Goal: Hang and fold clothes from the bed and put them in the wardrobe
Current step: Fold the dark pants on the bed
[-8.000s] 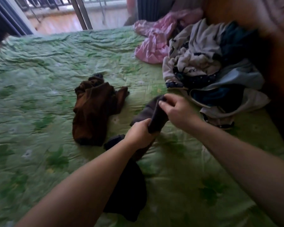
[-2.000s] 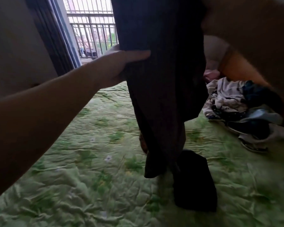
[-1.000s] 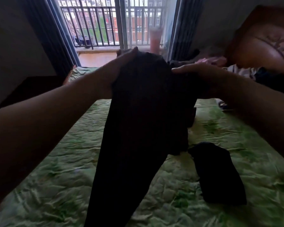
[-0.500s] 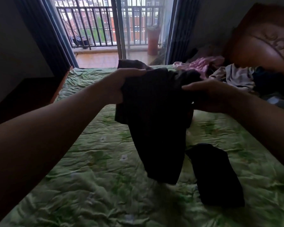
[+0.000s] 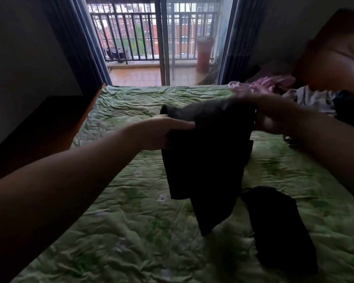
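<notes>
Dark ribbed fabric garment [image 5: 206, 160] hangs doubled above the green quilted bedspread [image 5: 131, 231], left hand [image 5: 161, 132] pinching its 9 o'clock edge, blurred right hand [image 5: 272, 117] gripping at 3 o'clock, likely keeping the fold taut. A folded black garment [image 5: 278, 227] lies at 5 o'clock.

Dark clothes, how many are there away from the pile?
2: one dark garment held up by both hands, one dark piece lying on the green bedspread. The pile may hide more.

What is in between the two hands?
In the head view, the dark garment stretches between the left hand and right hand, hanging above the green bedspread.
</notes>
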`<control>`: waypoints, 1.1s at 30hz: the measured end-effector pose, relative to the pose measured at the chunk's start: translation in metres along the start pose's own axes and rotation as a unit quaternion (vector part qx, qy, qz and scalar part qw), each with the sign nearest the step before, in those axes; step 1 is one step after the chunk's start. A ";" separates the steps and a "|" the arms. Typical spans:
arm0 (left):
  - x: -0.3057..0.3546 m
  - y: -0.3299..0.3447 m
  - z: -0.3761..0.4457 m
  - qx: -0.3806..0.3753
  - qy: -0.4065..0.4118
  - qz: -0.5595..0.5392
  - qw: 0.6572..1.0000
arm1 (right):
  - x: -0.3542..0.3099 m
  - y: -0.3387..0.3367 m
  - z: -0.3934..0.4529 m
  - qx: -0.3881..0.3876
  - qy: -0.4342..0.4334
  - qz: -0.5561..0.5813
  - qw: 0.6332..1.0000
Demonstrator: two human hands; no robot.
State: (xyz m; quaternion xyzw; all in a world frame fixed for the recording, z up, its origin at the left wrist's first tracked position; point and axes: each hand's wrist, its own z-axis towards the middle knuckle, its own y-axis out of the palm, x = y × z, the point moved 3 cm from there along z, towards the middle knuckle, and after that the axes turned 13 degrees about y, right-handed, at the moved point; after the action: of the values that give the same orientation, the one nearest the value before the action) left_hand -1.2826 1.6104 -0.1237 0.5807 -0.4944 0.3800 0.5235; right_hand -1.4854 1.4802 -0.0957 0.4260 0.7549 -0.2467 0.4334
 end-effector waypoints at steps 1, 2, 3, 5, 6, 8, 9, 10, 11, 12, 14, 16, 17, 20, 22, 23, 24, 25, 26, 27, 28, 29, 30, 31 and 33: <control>-0.004 -0.003 0.000 0.003 -0.007 0.023 1.000 | 0.006 0.002 0.003 0.010 0.023 -0.041 0.999; -0.005 -0.005 0.001 0.011 -0.009 0.028 1.000 | 0.010 0.003 0.006 0.020 0.035 -0.053 0.998; -0.004 -0.008 0.003 0.029 -0.002 0.022 0.999 | 0.010 0.004 0.009 0.041 0.031 -0.041 0.998; 0.005 -0.017 0.005 0.076 0.022 0.007 0.997 | 0.002 0.001 0.011 0.096 -0.015 0.005 0.995; 0.010 -0.020 0.006 0.095 0.025 0.010 0.995 | -0.003 -0.002 0.011 0.126 -0.031 0.013 0.991; 0.017 -0.027 0.007 0.135 0.004 0.029 0.990 | -0.007 -0.003 0.010 0.169 -0.028 -0.014 0.985; 0.019 -0.030 0.007 0.157 -0.005 0.042 0.987 | -0.007 -0.004 0.010 0.182 -0.020 -0.029 0.983; 0.020 -0.032 0.007 0.177 -0.009 0.053 0.983 | -0.007 -0.004 0.010 0.191 -0.015 -0.038 0.981; 0.021 -0.033 0.007 0.191 -0.010 0.059 0.980 | -0.008 -0.004 0.010 0.199 -0.015 -0.041 0.979; 0.023 -0.032 0.006 0.200 -0.009 0.059 0.978 | -0.010 -0.004 0.012 0.203 -0.020 -0.037 0.978; 0.029 -0.036 0.003 0.229 0.006 0.071 0.971 | -0.014 -0.002 0.013 0.185 -0.029 -0.019 0.982; 0.041 -0.043 0.000 0.250 0.046 0.088 0.963 | -0.020 0.002 0.012 0.128 -0.023 -0.001 0.991; 0.048 -0.045 -0.002 0.241 0.069 0.070 0.965 | -0.024 0.004 0.010 0.085 -0.016 -0.010 0.996; 0.066 -0.043 -0.008 0.194 0.125 -0.007 0.973 | -0.034 0.020 -0.008 -0.076 0.005 -0.147 0.986; 0.075 -0.038 -0.010 0.166 0.157 0.009 0.974 | -0.037 0.029 -0.014 -0.114 0.000 -0.232 0.966; 0.079 -0.039 -0.010 0.155 0.163 0.025 0.974 | -0.039 0.031 -0.013 -0.103 -0.010 -0.244 0.964; 0.082 -0.039 -0.011 0.145 0.162 0.048 0.975 | -0.042 0.032 -0.011 -0.086 -0.021 -0.239 0.967; 0.086 -0.042 -0.012 0.140 0.155 0.085 0.974 | -0.045 0.032 -0.009 -0.072 -0.031 -0.228 0.971; 0.091 -0.045 -0.014 0.136 0.142 0.131 0.972 | -0.049 0.032 -0.008 -0.062 -0.037 -0.216 0.974; 0.096 -0.049 -0.015 0.136 0.122 0.179 0.967 | -0.052 0.031 -0.008 -0.055 -0.042 -0.208 0.976; 0.100 -0.052 -0.016 0.140 0.097 0.224 0.960 | -0.055 0.031 -0.006 -0.049 -0.045 -0.204 0.977; 0.103 -0.057 -0.017 0.147 0.069 0.265 0.951 | -0.057 0.032 -0.005 -0.043 -0.049 -0.203 0.977; 0.103 -0.060 -0.017 0.155 0.043 0.295 0.942 | -0.058 0.035 -0.003 -0.037 -0.052 -0.204 0.977; 0.102 -0.064 -0.017 0.163 0.024 0.310 0.936 | -0.060 0.037 -0.001 -0.028 -0.057 -0.201 0.977; 0.099 -0.071 -0.016 0.176 0.005 0.304 0.936 | -0.062 0.041 0.003 -0.008 -0.065 -0.175 0.982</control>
State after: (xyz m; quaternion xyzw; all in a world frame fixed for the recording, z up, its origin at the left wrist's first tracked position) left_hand -1.1907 1.6064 -0.0424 0.4839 -0.5699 0.6048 0.2743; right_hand -1.4329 1.4721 -0.0435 0.2666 0.7903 -0.3396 0.4348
